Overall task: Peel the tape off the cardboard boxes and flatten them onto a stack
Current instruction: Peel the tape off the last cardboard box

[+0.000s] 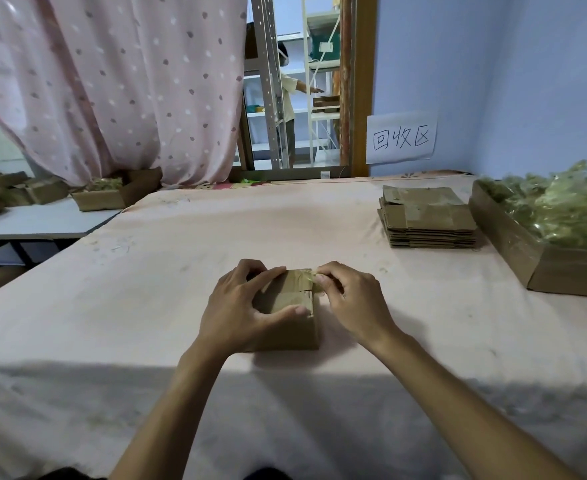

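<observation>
I see a small brown box (290, 308) taped shut, its tape (314, 276) lifted at the far edge. The flattened stack (427, 216) lies well to its right.

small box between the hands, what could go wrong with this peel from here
1. The right hand pinches only a thin end of tape at the far right corner of the small box; it may tear off short, leaving the rest stuck.
2. The left hand alone steadies the box on the cloth; a hard pull could slide or tip it.
</observation>
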